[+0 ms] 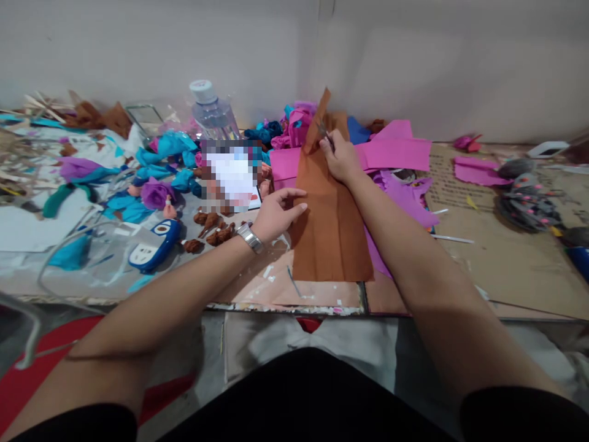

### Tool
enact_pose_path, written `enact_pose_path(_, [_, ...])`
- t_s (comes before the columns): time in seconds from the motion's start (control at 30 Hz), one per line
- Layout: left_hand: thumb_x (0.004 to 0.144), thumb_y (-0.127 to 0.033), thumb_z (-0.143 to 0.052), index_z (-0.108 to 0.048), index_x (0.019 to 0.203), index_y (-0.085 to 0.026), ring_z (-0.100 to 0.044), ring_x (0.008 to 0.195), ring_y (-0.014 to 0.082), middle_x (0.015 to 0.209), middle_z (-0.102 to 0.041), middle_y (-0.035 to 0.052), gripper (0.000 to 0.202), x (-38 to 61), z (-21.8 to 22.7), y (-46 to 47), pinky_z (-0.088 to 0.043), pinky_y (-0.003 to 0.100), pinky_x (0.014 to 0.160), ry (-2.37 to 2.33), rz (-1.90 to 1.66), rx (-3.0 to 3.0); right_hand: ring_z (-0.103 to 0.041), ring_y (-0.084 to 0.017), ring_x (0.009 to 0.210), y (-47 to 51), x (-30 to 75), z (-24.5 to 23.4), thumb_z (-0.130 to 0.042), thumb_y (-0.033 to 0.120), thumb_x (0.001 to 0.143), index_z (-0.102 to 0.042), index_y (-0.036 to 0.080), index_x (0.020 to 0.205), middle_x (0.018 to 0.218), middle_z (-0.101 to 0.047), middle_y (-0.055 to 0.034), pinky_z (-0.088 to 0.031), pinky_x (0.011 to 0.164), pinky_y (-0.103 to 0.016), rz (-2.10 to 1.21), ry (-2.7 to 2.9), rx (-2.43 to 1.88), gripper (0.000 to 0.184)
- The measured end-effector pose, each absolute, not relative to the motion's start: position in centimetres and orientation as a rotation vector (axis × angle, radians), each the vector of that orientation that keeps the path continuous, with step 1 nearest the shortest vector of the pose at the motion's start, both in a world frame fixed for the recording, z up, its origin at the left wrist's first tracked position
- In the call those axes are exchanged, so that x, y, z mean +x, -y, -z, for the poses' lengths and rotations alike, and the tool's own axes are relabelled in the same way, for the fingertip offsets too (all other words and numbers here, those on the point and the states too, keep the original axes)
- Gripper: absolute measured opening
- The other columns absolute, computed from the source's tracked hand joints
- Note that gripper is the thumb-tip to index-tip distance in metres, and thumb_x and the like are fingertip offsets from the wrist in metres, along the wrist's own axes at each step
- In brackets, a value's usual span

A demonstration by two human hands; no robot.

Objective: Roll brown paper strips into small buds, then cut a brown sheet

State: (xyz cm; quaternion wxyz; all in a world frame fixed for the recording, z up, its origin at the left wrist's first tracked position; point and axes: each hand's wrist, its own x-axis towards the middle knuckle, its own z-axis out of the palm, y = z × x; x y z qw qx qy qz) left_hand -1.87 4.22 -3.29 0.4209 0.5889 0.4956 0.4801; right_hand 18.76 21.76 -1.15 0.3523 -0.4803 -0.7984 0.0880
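A long sheet of brown crepe paper (329, 233) lies lengthwise on the table in front of me. My left hand (276, 215), with a metal watch at the wrist, rests on the sheet's left edge with its fingers stretched flat. My right hand (339, 158) is closed round small scissors (324, 132) at the far end of the sheet, where a cut strip of brown paper (318, 120) stands up.
Pink paper sheets (396, 152) lie under and beyond the brown one. To the left are blue and purple paper flowers (156, 184), a water bottle (212, 113), small brown paper buds (211, 228) and a blue glue gun (154, 245). Cardboard (497, 245) covers the right side.
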Motion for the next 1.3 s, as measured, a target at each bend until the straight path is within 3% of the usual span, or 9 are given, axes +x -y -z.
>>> enact_pose_path(0.1, [0.081,-0.033,-0.082,-0.073,0.119,-0.019,-0.069,0.091,0.0177,0.117,-0.076,0.0102,0.042,-1.9,3.3,-4.2,-0.056,0.034,0.083,-1.225,-1.195,1.479,-0.068,-0.034,0.103,-22.1,18.6,1.4,-0.032,0.066,0.106,-0.059,0.024,0.116,0.109,-0.073,-0.0139,-0.048,0.092,-0.045,-0.235,2.102,-1.314,0.052])
enact_pose_path(0.23, [0.083,-0.033,-0.082,-0.074,0.115,-0.019,-0.067,0.114,0.0216,0.125,-0.074,0.0099,0.036,-1.9,2.5,-3.8,-0.052,0.039,0.103,-1.195,-1.145,1.612,-0.067,-0.035,0.107,-22.6,18.5,1.3,-0.036,0.062,0.107,-0.058,0.023,0.117,0.112,-0.073,-0.0147,-0.048,0.093,-0.046,-0.246,2.133,-1.348,0.046])
enact_pose_path(0.43, [0.081,-0.029,-0.082,-0.077,0.117,-0.021,-0.07,0.099,0.0213,0.118,-0.077,0.0067,0.037,-1.6,1.4,-2.9,-0.054,0.04,0.096,-1.209,-0.876,1.766,-0.062,-0.031,0.115,-22.1,18.9,-0.2,-0.027,0.07,0.106,-0.06,0.025,0.111,0.114,-0.068,-0.0125,-0.046,0.105,-0.047,-0.187,2.015,-1.234,0.056])
enact_pose_path(0.57, [0.082,-0.024,-0.081,-0.075,0.123,-0.02,-0.07,0.112,0.0235,0.128,-0.075,0.0094,0.042,-1.5,1.8,-2.8,-0.053,0.043,0.106,-1.17,-0.944,1.685,-0.058,-0.031,0.122,-18.4,20.3,-2.1,-0.039,0.077,0.099,-0.063,0.025,0.096,0.12,-0.063,-0.0114,-0.045,0.11,-0.05,-0.187,1.97,-1.183,0.057])
enact_pose_path(0.73, [0.077,-0.023,-0.083,-0.07,0.13,-0.016,-0.063,0.131,0.0252,0.14,-0.068,0.0137,0.055,-1.4,2.4,-2.9,-0.044,0.045,0.121,-1.052,-1.0,1.64,-0.061,-0.024,0.085,-8.9,22.7,-4.0,-0.063,0.073,0.091,-0.065,0.025,0.08,0.085,-0.061,-0.0055,-0.051,0.08,-0.04,-0.579,1.923,-1.188,0.049])
enact_pose_path(0.83, [0.075,-0.023,-0.085,-0.067,0.135,-0.017,-0.065,0.129,0.0268,0.14,-0.068,0.0135,0.063,-1.3,2.5,-2.8,-0.047,0.047,0.118,-1.06,-1.006,1.623,-0.051,-0.016,0.06,-3.4,23.4,-4.0,-0.07,0.073,0.086,-0.07,0.026,0.083,0.066,-0.053,0.0008,-0.04,0.056,-0.031,-1.16,1.827,-1.198,0.047])
enact_pose_path(1.0, [0.076,-0.021,-0.081,-0.063,0.139,-0.018,-0.065,0.127,0.0269,0.149,-0.061,0.0135,0.066,-1.2,2.3,-2.7,-0.053,0.046,0.111,-1.087,-1.045,1.558,-0.048,-0.01,0.047,0.9,22.4,-2.2,-0.076,0.076,0.078,-0.072,0.023,0.093,0.071,-0.064,0.0007,-0.03,0.041,-0.026,-1.846,1.49,-1.079,0.055])
enact_pose_path(1.17, [0.074,-0.017,-0.081,-0.063,0.137,-0.018,-0.052,0.146,0.0265,0.153,-0.059,0.0128,0.065,-1.7,2.8,-3.6,-0.038,0.045,0.127,-1.059,-1.114,1.553,-0.048,-0.007,0.044,0.6,20.9,-0.7,-0.077,0.067,0.084,-0.068,0.022,0.105,0.067,-0.066,0.0028,-0.024,0.035,-0.019,-1.987,1.333,-1.021,0.051])
enact_pose_path(1.3, [0.073,-0.017,-0.081,-0.063,0.139,-0.02,-0.057,0.141,0.0276,0.153,-0.06,0.012,0.068,-2.1,2.9,-3.8,-0.045,0.046,0.122,-1.035,-1.115,1.475,-0.043,-0.005,0.039,0.3,20.7,0.0,-0.069,0.064,0.093,-0.066,0.019,0.11,0.064,-0.064,0.0043,-0.027,0.032,-0.016,-1.978,1.254,-1.108,0.048])
